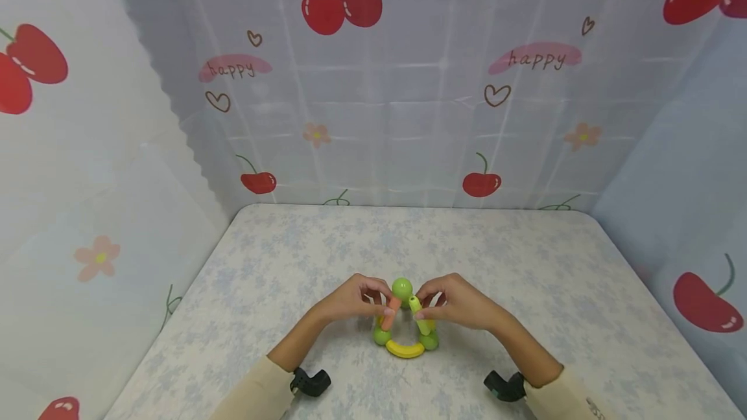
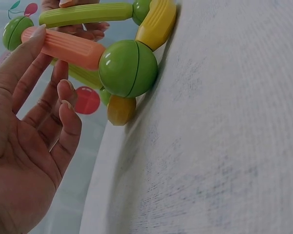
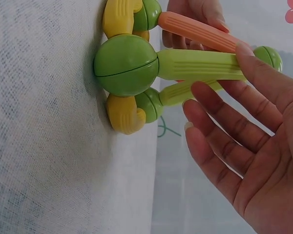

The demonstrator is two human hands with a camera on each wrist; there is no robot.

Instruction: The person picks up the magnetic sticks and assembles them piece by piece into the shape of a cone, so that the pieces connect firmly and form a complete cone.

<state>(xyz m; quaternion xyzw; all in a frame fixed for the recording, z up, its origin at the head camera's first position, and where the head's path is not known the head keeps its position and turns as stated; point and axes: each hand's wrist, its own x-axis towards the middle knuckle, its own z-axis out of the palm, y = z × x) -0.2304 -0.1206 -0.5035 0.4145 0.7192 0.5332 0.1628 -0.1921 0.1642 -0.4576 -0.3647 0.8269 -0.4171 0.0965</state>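
A ball-and-stick toy frame stands on the table, with green balls (image 2: 128, 68) joined by yellow curved sticks (image 1: 405, 349) at its base. An orange stick (image 2: 71, 48) and a light green stick (image 3: 200, 64) rise from two base balls. My left hand (image 1: 357, 297) pinches the upper part of the orange stick between thumb and fingers. On the other side, my right hand (image 1: 461, 302) pinches the light green stick near its upper end. Another light green stick (image 3: 185, 93) slants up at the back. A green ball (image 1: 402, 288) shows between the two hands at the top.
A pale patterned cloth covers the table (image 1: 292, 245), and the toy stands toward its near side. Cherry-print curtains (image 1: 408, 115) hang behind and at both sides. Dark wrist devices (image 1: 312, 382) sit at both cuffs.
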